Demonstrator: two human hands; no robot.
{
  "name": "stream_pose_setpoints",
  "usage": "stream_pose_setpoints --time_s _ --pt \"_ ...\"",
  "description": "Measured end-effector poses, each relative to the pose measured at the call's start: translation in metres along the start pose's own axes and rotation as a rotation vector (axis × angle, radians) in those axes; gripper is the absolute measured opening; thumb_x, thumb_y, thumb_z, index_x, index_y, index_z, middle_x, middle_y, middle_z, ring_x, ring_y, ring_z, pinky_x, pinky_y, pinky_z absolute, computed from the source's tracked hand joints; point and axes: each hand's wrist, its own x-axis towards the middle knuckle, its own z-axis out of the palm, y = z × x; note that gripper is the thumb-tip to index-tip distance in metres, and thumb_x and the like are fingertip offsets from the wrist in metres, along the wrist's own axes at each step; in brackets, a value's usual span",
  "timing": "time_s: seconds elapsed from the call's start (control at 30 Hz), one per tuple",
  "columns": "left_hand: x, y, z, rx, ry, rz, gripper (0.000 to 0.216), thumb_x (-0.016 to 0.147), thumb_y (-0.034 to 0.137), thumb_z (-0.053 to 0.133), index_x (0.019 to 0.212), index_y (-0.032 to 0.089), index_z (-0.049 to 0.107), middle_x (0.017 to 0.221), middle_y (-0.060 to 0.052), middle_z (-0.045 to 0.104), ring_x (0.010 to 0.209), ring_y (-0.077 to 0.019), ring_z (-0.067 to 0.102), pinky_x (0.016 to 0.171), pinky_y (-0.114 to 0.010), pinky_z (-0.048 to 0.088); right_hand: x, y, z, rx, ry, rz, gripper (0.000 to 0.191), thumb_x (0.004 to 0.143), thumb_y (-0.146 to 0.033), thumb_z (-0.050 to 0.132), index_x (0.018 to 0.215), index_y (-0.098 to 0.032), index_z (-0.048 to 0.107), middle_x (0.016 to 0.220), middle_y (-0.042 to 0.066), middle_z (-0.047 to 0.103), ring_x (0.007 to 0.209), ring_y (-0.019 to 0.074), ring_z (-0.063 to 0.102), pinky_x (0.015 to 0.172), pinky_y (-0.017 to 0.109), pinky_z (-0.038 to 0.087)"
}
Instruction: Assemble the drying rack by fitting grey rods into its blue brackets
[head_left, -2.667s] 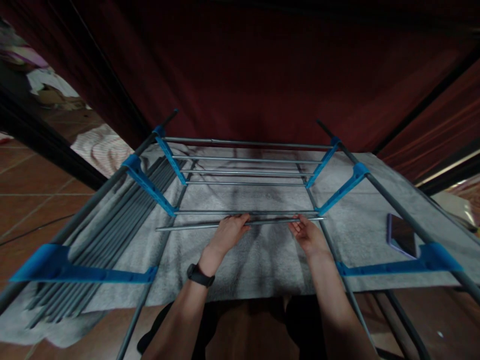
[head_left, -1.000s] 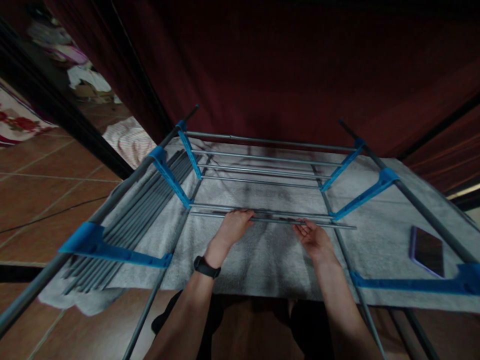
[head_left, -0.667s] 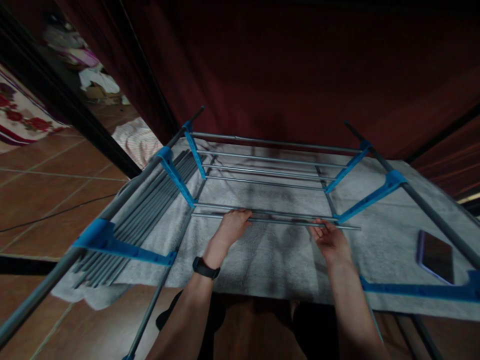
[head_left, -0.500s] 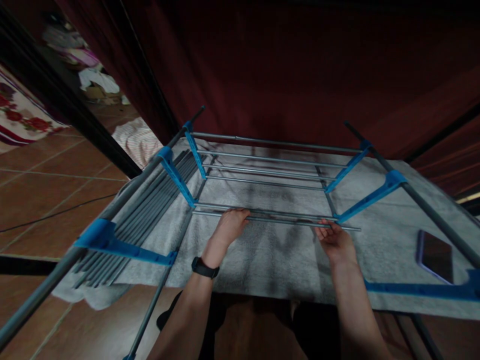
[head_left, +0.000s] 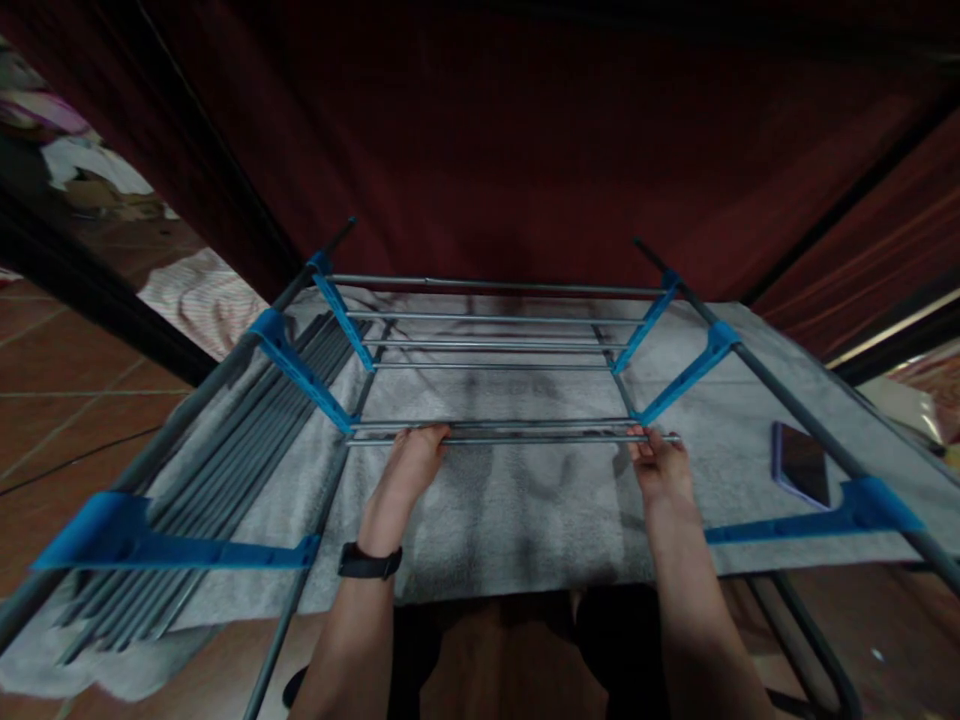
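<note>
A grey metal rack frame with blue plastic brackets stands over a grey towel on the floor. Several thin rods run across its far section. I hold one loose grey rod level just in front of the nearest fitted rod. My left hand, with a black watch on the wrist, is closed round the rod near its left end. My right hand is closed round it near the right end, beside a blue bracket.
A bundle of several spare grey rods lies on the towel at the left. A phone lies on the towel at the right. Dark red curtain hangs behind. Brown tiled floor and a striped cloth lie at the left.
Both hands slid outward along the rod, the left toward the left bracket and the right to the right end. The rod now lies level against the frame. The camera swung right.
</note>
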Motion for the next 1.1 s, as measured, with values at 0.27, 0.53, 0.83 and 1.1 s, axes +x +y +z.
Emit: stream_pose_setpoints --time_s 0.27,0.53,0.83,1.1 --pt "-0.001 -0.006 0.002 0.064 -0.004 -0.087 0.027 0.091 0.016 0.049 0.108 0.020 0.071 0.107 -0.012 0.075 0.107 -0.0301 0.067 0.098 -0.041 0.041 -0.005 -0.001 0.000 0.034 0.048 -0.017 0.055 0.073 0.000 0.058 0.111 -0.034 0.036 0.083 -0.013 0.062 0.067 0.0084 0.068 0.070 0.032 0.063" --pt "-0.009 -0.007 -0.004 0.085 0.002 -0.206 0.039 0.085 0.007 0.043 0.106 0.023 0.072 0.099 -0.012 0.076 0.105 -0.0300 0.068 0.098 -0.043 0.039 -0.006 -0.003 -0.006 0.064 0.019 -0.062 0.059 0.070 0.000 0.062 0.112 -0.033 0.036 0.081 -0.012 0.061 0.067 0.0079 0.066 0.075 0.035 0.063" --pt "-0.032 -0.014 -0.017 0.062 0.177 -0.467 0.026 0.088 0.016 0.050 0.101 0.019 0.072 0.111 -0.016 0.071 0.119 -0.0374 0.056 0.108 -0.065 0.024 -0.013 0.000 -0.018 0.083 0.009 -0.083 0.052 0.072 -0.004 0.064 0.107 -0.033 0.038 0.077 -0.015 0.058 0.064 0.0063 0.065 0.072 0.033 0.064" --pt "-0.049 -0.021 -0.018 0.046 0.413 -0.639 0.032 0.088 0.032 0.055 0.113 0.015 0.065 0.131 -0.021 0.055 0.131 -0.0405 0.043 0.106 -0.063 0.033 -0.011 0.002 -0.032 0.099 0.048 -0.120 0.049 0.072 -0.007 0.069 0.104 -0.031 0.040 0.076 -0.015 0.059 0.062 0.0083 0.066 0.067 0.035 0.065"
